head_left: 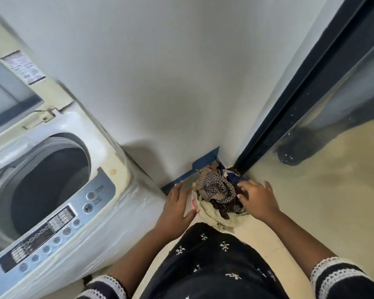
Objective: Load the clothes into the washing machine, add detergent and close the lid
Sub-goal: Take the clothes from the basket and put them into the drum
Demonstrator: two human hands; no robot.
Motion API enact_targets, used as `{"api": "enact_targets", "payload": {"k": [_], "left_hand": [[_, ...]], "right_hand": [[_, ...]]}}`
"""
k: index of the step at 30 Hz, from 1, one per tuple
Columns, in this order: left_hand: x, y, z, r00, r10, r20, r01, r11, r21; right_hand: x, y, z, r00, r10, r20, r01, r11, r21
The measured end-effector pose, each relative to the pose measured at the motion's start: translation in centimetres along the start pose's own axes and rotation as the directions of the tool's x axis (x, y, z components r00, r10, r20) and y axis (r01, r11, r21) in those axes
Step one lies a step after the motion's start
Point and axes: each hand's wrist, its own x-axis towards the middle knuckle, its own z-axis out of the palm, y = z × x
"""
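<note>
While the washing machine [58, 190] stands with its lid [11, 83] up and its drum [50, 188] dark to our left, the clothes [219, 197] lie heaped on the floor [311, 201] in the corner, straight ahead and below. We bracket the heap: left hand [177, 203] spread open beside it, right hand [257, 199] resting open-fingered on top, nearer; neither grip has closed on anything.

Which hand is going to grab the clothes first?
Probably the right hand. Its fingers already lie on top of the clothes pile, while the left hand is open at the pile's side, nearer the washing machine. Neither has closed on anything yet.
</note>
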Motion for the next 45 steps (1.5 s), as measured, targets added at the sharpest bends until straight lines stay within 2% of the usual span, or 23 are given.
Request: {"api": "enact_targets", "payload": {"k": [8, 14, 21, 26, 31, 38, 45], "left_hand": [[8.4, -0.6, 1.0, 0.982, 0.043, 0.183, -0.065, 0.991, 0.116], [12.2, -3.5, 4.9, 0.944, 0.019, 0.329, -0.093, 0.973, 0.210], [15.7, -9.7, 11.6, 0.915, -0.047, 0.400, -0.076, 0.956, 0.285], [18.4, -12.5, 15.8, 0.913, -0.091, 0.398, -0.020, 0.964, 0.265], [18.8, -13.2, 17.7, 0.920, -0.076, 0.384, -0.004, 0.979, 0.203], [15.7, -10.3, 15.0, 0.924, -0.093, 0.371, 0.051, 0.991, 0.121], [12.2, -4.3, 8.8, 0.950, -0.083, 0.301, 0.103, 0.993, -0.052]], "right_hand": [[2.3, 3.2, 2.2, 0.991, 0.093, 0.099, -0.102, 0.990, 0.093], [6.0, 5.3, 6.5, 0.953, 0.173, 0.249, -0.222, 0.958, 0.182], [11.9, 6.5, 14.0, 0.901, 0.195, 0.388, -0.293, 0.933, 0.211], [15.9, 7.0, 20.2, 0.872, 0.210, 0.442, -0.306, 0.939, 0.156], [17.9, 7.0, 23.6, 0.840, 0.253, 0.479, -0.363, 0.919, 0.151], [14.6, 5.0, 18.9, 0.890, 0.214, 0.403, -0.372, 0.851, 0.369], [7.1, 0.9, 8.8, 0.962, 0.050, 0.268, -0.206, 0.778, 0.593]]}}
